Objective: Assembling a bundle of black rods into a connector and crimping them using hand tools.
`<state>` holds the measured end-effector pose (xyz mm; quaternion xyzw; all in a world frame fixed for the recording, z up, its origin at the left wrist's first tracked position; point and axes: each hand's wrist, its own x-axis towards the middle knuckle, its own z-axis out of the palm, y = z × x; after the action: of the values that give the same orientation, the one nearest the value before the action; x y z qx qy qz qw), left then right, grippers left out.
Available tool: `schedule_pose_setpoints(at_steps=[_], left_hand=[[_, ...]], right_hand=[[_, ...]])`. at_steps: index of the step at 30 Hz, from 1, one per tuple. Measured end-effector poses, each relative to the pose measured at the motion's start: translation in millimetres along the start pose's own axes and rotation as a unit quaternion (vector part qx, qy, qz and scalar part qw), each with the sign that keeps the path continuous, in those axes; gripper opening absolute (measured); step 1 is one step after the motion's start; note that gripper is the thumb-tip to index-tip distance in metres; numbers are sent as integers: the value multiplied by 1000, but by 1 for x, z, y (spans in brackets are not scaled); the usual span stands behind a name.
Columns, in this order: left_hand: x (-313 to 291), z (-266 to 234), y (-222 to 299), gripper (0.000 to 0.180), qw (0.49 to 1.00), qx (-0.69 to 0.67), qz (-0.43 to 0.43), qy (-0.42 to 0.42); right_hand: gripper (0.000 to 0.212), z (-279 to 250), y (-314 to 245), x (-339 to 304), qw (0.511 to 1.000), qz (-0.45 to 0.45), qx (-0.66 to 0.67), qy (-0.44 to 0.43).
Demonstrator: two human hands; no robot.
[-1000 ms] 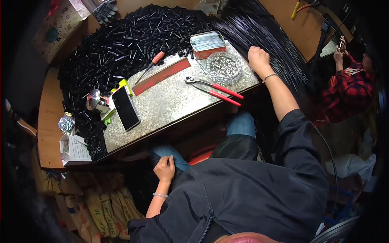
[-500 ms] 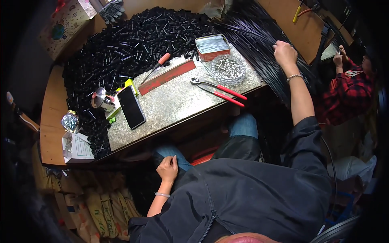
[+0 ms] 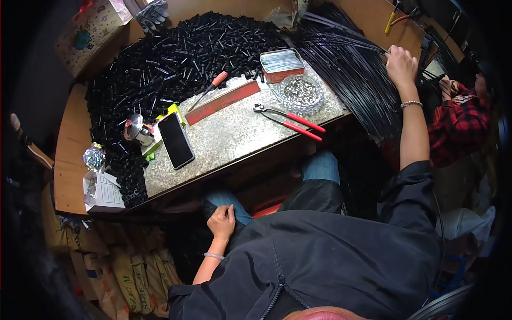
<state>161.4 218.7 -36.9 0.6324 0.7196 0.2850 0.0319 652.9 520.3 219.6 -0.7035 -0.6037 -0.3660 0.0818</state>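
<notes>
The bundle of long black rods (image 3: 346, 64) is lying fanned out across the far right end of the speckled work slab (image 3: 234, 133), its near ends spilling over the slab's right edge toward the floor. The right hand (image 3: 401, 66) is reaching out at full arm's length and closing around a few rods at the bundle's far right side; the fingers are curled narrow over them, though how many rods they are gripping is too fine to tell. The left hand (image 3: 222, 221) is resting loosely curled on the person's knee, below the slab's near edge, holding nothing.

Judging from this, the step in hand is picking stock out of the bundle. The next move seems to call for separating one rod from its neighbours and drawing it lengthwise toward the slab's middle without dragging the rest of the fan off the edge.

Just left of the bundle, on the slab, a glass dish (image 3: 302, 92) of small metal pieces is sitting beside an open tin (image 3: 281, 64). In front of the dish red-handled pliers (image 3: 290, 120) are lying, and further left a red strip (image 3: 221, 102), a screwdriver (image 3: 210, 89) and a dark phone (image 3: 175, 140). A heap of short black tubes (image 3: 176, 53) is crowding the slab's far and left sides. Right of the bundle, another person in a red checked shirt (image 3: 458, 128) is working.
</notes>
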Motion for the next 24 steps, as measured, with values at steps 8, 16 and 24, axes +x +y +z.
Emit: schedule_pose_setpoints(at_steps=[8,16,24], left_hand=[[-2,-2,-3,19,1000,-1,-5,-3],[4,1,1,19,1000,-14,4,-3],[52,-42,58,26,983,-162,89,-22]], right_hand=[[25,-23,-13,6,991,35,97,-84],[29,23,-11,2,905,90,407,-82],[19,-102,-107,-53,461,45,849,-254]])
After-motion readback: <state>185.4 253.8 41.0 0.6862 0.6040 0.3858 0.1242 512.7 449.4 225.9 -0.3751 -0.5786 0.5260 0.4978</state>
